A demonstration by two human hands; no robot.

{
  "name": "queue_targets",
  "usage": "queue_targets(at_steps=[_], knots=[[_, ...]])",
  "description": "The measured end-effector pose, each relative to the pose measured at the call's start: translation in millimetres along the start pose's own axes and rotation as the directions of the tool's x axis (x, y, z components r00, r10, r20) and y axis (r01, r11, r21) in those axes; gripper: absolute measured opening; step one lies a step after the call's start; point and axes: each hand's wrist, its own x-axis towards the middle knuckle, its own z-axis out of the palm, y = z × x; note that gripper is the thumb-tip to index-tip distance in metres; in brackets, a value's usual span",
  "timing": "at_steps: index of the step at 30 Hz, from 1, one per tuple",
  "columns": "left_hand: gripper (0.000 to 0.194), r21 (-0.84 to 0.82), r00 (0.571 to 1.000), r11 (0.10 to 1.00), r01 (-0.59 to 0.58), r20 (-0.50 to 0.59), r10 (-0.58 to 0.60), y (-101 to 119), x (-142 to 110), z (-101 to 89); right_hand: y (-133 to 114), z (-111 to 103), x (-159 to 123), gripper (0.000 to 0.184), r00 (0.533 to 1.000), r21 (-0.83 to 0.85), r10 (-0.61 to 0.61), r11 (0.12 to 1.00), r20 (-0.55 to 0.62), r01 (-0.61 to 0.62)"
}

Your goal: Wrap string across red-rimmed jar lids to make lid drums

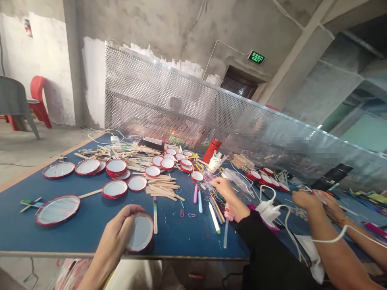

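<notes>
Left hand grip (118, 227) closed on red-rimmed round frame (141, 232), held over blue table (69, 237) edge.

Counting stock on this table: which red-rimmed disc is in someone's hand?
The red-rimmed disc at the table's near edge, held in the hand; the other discs lie on the blue table.

The blue tabletop (18, 229) carries red-rimmed white discs (87, 166), scattered wooden craft sticks (161, 192), loose pink rubber bands (191, 215), pale marker pens (214, 217) and a red flask (212, 150).
</notes>
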Motion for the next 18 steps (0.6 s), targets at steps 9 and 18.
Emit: queue_targets(at_steps=[9, 18], knots=[[0.043, 0.048, 0.992, 0.993, -0.111, -0.057, 0.114, -6.8, -0.3, 5.3, -6.4, -13.0, -26.5, 0.024, 0.997, 0.173, -0.011, 0.985, -0.081, 0.025], [0.039, -0.162, 0.983, 0.985, -0.057, 0.164, 0.084, -3.2, -1.7, -6.1, -67.3, 1.5, -85.8, 0.036, 0.958, 0.557, -0.269, 0.783, -0.095, 0.276]])
